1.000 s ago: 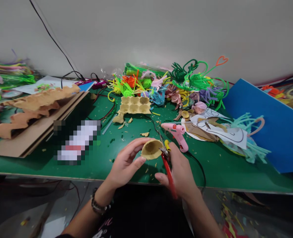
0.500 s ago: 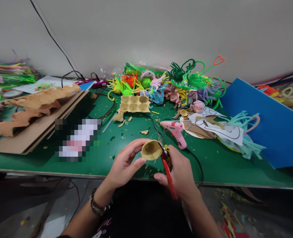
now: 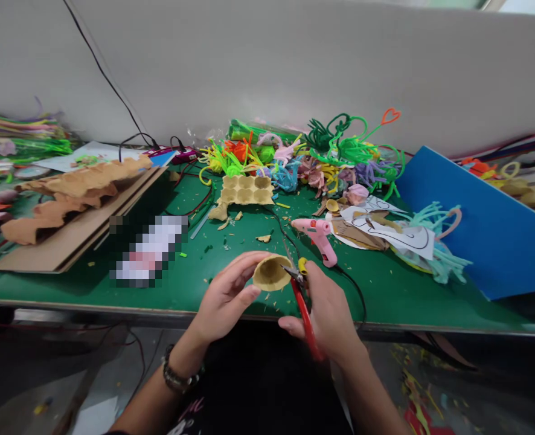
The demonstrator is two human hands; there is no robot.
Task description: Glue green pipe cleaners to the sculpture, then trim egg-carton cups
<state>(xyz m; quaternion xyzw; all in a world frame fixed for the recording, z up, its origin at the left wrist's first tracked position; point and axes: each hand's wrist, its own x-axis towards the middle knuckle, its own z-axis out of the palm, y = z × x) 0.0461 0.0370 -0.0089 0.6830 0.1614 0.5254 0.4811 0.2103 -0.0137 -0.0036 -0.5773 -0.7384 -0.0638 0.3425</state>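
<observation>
Between the fingers and thumb of my left hand (image 3: 229,296) is a beige egg-carton cup (image 3: 272,275), its hollow tilted up toward me. My right hand (image 3: 328,308) grips red-handled scissors (image 3: 306,320). One metal blade reaches over the cup's right rim into the hollow; the other appears to lie behind that rim. A small yellow curl (image 3: 302,266) shows beside the blades, and what it is I cannot make out. Beyond my hands sits a beige egg-carton piece (image 3: 246,191) with several hollows. Torn carton scraps (image 3: 263,239) lie on the green table (image 3: 195,266).
A pink glue gun (image 3: 317,235) with its black cable lies right of my hands. Bunches of coloured pipe cleaners (image 3: 340,151) line the back. At left are stacked cardboard sheets (image 3: 68,241) under brown carton strips (image 3: 63,211); a blue board (image 3: 480,229) leans at right.
The scissors' blades have parted, and one tip now shows inside the cup. The cup and both hands have shifted slightly left in view. My head view has tilted a little.
</observation>
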